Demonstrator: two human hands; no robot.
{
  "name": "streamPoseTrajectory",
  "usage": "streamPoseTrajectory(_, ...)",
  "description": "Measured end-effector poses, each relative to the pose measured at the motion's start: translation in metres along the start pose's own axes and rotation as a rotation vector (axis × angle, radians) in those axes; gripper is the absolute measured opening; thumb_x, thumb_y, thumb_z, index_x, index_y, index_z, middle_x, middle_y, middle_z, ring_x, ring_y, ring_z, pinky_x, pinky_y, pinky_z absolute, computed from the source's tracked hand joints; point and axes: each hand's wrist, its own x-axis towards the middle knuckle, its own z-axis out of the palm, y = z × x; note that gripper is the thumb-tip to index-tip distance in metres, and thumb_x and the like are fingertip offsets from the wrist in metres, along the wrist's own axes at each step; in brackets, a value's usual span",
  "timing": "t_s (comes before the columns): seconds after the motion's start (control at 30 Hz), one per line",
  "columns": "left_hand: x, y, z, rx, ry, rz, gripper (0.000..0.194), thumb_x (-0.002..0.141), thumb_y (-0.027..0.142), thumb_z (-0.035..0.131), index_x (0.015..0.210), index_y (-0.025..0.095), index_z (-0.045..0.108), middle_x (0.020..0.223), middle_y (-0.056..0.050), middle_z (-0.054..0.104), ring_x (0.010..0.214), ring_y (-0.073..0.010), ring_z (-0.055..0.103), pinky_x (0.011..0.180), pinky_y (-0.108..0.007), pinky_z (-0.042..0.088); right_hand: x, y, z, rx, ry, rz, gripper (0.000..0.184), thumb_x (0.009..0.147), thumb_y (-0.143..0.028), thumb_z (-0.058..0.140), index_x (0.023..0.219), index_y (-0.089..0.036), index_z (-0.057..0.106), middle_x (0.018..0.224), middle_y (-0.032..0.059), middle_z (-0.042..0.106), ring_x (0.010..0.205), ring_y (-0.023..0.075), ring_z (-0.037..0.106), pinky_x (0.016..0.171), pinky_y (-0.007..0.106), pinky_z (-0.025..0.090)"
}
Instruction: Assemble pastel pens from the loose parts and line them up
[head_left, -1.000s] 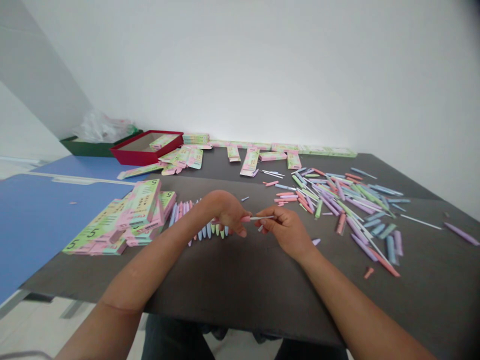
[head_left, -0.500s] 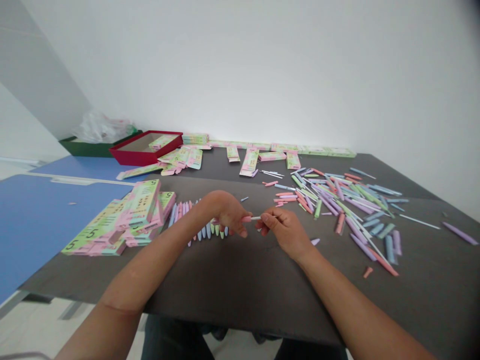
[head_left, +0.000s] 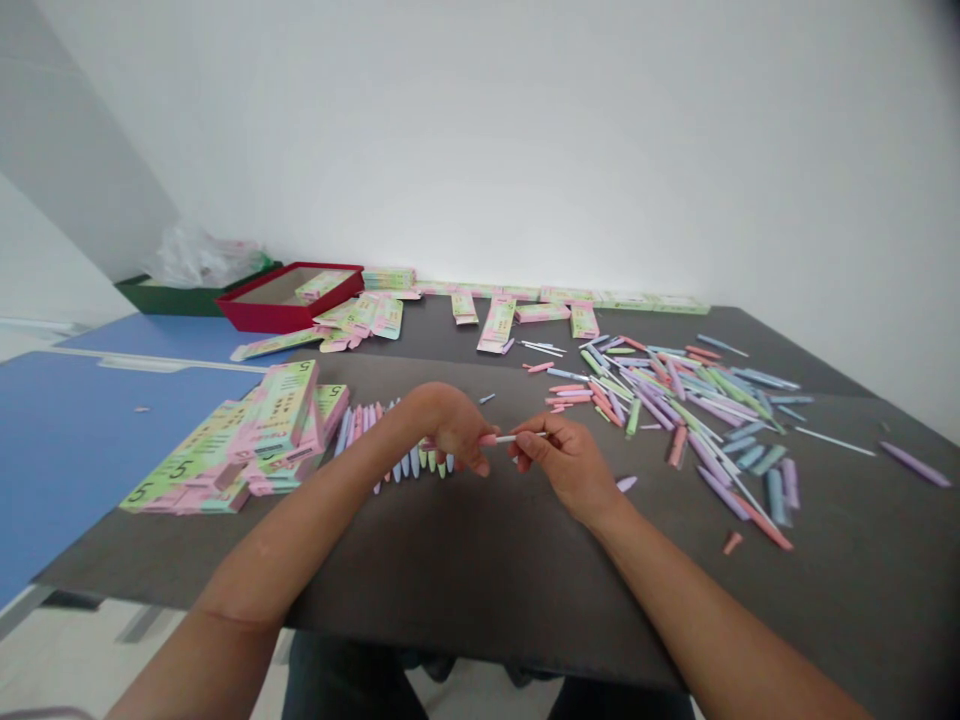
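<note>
A: What's in the middle?
B: A pink pen tube. A thin white stick meets its end at three o'clock. I can't tell if the stick goes inside.

A: What are the hands doing?
B: The left hand is curled around the tube, and a bit of pink pokes out. The right hand is pinching the white stick with its thumb and fingers.

A: Let's call the tube the middle of the clock. What's close by?
B: A little blue piece is at twelve. A row of pens is at nine, partly hidden by the left arm. A purple piece is between three and four, near the right wrist.

A: And farther out?
B: A big messy pile of colored pens and sticks is around three. A stack of little boxes with a 5 on them is at nine. A red box is at ten. A green box with a clear bag in it is past that. More little boxes run along the wall, from eleven to two.
</note>
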Motion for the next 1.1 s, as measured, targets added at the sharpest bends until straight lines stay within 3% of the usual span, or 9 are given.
streamPoseTrajectory(0.17, 0.0008, 0.0001, 0.0000, 0.065, -0.061, 0.036, 0.048, 0.080, 0.042, 0.053, 0.122, 0.020, 0.049, 0.096, -0.008, 0.070, 0.081, -0.0221, 0.062, 0.069, -0.030, 0.046, 0.0000, 0.0004, 0.0016, -0.048, -0.012, 0.022, 0.033, 0.084, -0.044, 0.050, 0.067, -0.016, 0.057, 0.062, 0.0015, 0.062, 0.054, 0.0115, 0.056, 0.054, 0.024, 0.043)
streamPoseTrajectory(0.43, 0.0011, 0.0014, -0.0007, 0.020, -0.084, 0.027, 0.040, 0.081, 0.039, 0.053, 0.116, 0.021, 0.053, 0.091, -0.006, 0.070, 0.070, -0.0193, 0.062, 0.059, -0.028, 0.046, -0.0003, -0.0014, 0.0023, -0.012, 0.003, -0.021, 0.018, 0.082, -0.035, 0.055, 0.081, -0.018, 0.055, 0.067, -0.0009, 0.060, 0.056, 0.0111, 0.057, 0.054, 0.023, 0.042)
streamPoseTrajectory(0.67, 0.0007, 0.0022, -0.0008, -0.022, -0.106, -0.003, 0.034, 0.083, 0.039, 0.051, 0.110, 0.018, 0.055, 0.090, -0.007, 0.070, 0.067, -0.0173, 0.062, 0.050, -0.023, 0.043, 0.0002, -0.0031, -0.0021, -0.086, 0.042, 0.002, 0.017, 0.081, -0.033, 0.056, 0.077, -0.016, 0.058, 0.057, -0.0011, 0.058, 0.054, 0.0113, 0.055, 0.052, 0.022, 0.038)
streamPoseTrajectory(0.87, 0.0003, 0.0003, -0.0011, -0.056, -0.097, -0.006, 0.039, 0.081, 0.039, 0.054, 0.114, 0.018, 0.053, 0.093, -0.007, 0.069, 0.068, -0.0173, 0.062, 0.050, -0.022, 0.044, 0.0010, 0.0020, -0.0050, -0.014, 0.130, -0.022, 0.018, 0.082, -0.033, 0.054, 0.074, -0.017, 0.056, 0.059, -0.0012, 0.060, 0.055, 0.0115, 0.055, 0.056, 0.024, 0.040)
streamPoseTrajectory(1.1, 0.0040, 0.0006, 0.0015, -0.028, -0.077, 0.000, 0.040, 0.080, 0.041, 0.054, 0.114, 0.020, 0.055, 0.089, -0.005, 0.070, 0.067, -0.0178, 0.060, 0.057, -0.027, 0.045, -0.0004, 0.0011, 0.0008, 0.001, 0.061, 0.005, 0.016, 0.082, -0.032, 0.055, 0.077, -0.017, 0.057, 0.062, -0.0008, 0.061, 0.055, 0.0112, 0.055, 0.054, 0.023, 0.039)
